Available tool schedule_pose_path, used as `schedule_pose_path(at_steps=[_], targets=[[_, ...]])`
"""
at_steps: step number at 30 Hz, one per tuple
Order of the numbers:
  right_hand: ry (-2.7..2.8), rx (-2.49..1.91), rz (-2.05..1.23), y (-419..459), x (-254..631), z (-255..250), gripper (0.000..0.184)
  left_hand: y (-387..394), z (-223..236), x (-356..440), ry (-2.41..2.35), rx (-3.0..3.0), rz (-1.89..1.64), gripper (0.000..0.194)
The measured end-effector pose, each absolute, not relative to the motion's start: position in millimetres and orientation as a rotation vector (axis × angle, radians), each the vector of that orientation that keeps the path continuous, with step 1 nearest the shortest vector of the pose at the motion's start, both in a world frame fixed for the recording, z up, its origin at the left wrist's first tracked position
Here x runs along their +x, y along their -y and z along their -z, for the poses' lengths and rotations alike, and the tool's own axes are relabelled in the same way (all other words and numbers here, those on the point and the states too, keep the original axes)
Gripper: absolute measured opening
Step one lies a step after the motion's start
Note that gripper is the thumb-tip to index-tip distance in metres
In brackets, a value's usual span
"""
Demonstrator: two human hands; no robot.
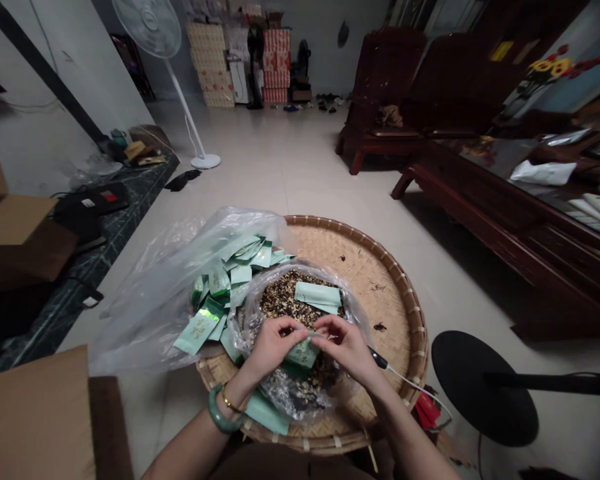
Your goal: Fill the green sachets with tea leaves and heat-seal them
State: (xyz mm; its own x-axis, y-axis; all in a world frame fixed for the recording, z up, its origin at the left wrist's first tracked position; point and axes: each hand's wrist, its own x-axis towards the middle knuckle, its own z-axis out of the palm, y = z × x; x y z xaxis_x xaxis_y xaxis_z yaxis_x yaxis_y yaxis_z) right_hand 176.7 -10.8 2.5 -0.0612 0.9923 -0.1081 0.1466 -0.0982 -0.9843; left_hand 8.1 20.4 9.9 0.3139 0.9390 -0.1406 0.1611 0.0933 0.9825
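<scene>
Both of my hands pinch the top edge of one green tea packet [301, 357], over an open plastic bag [253, 293] of dark and yellowish loose tea [280, 293]. My left hand [273, 343] has its thumb and fingers closed on the packet's left side. Closed on the right side of the same edge is my right hand [346, 347]. Flat pale green packets [317, 293] lie on the loose tea just beyond my hands. To the left, a heap of green packets [240, 273] spills from a large clear plastic bag [155, 300].
Everything sits on a round woven bamboo tray [405, 287]. A dark device with a white cable [379, 358] lies by my right wrist. Cardboard boxes [30, 413] stand at left, a black round base [485, 387] at right. Farther off are a white fan [205, 161] and a dark wooden table [480, 227].
</scene>
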Motion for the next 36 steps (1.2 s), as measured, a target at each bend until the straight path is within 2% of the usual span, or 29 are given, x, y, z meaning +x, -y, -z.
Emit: schedule_pose_path(at_steps=[3,6,10,14,15,16,18,20,21,24,26,29,36], targets=[[1.284,-1.344,-1.293,12.7,179.3,-5.3,0.024,-19.8,-13.3,9.0,-1.092,1.360,-0.859,0.017],[1.139,-1.343,-1.223,9.2,192.6,-15.9,0.030,-19.4,-13.0,7.8,-1.137,1.196,-1.124,0.031],[0.968,-1.274,-1.008,-15.7,194.3,-45.1,0.055,-17.8,-7.6,2.8,-1.187,1.009,-1.513,0.038],[1.110,-1.103,-1.301,-52.9,161.6,-68.4,0.090,-15.9,-3.8,-0.6,-1.153,0.940,-1.609,0.038],[1.135,-1.047,-1.352,-59.6,155.4,-69.4,0.091,-15.9,-3.3,-1.5,-1.155,0.922,-1.614,0.039],[1.158,-1.010,-1.387,-64.4,152.4,-68.1,0.086,-16.1,-2.8,-2.6,-1.162,0.909,-1.612,0.039],[1.263,-1.015,-1.418,-67.5,157.4,-58.4,0.059,-17.1,-1.3,-4.8,-1.185,0.902,-1.593,0.039],[1.515,-1.153,-1.404,-64.5,173.5,-42.1,0.030,-18.6,1.0,-6.2,-1.202,0.906,-1.558,0.037],[1.691,-1.280,-1.332,-62.2,183.2,-32.8,0.025,-19.6,2.3,-6.2,-1.203,0.911,-1.536,0.036],[2.118,-1.701,-0.849,-59.5,207.0,-6.5,0.019,-24.4,6.7,-3.6,-1.185,0.968,-1.434,0.033],[2.201,-1.805,-0.704,-63.4,214.6,6.2,0.030,-30.7,10.9,-2.2,-1.172,1.063,-1.316,0.034],[2.246,-1.813,-0.699,-74.0,218.1,16.4,0.038,-45.3,20.1,-6.0,-1.196,1.214,-1.147,0.040],[2.339,-1.768,-0.777,-80.9,226.7,18.5,0.016,-71.3,41.5,-28.9,-1.403,1.341,-1.149,0.052]])
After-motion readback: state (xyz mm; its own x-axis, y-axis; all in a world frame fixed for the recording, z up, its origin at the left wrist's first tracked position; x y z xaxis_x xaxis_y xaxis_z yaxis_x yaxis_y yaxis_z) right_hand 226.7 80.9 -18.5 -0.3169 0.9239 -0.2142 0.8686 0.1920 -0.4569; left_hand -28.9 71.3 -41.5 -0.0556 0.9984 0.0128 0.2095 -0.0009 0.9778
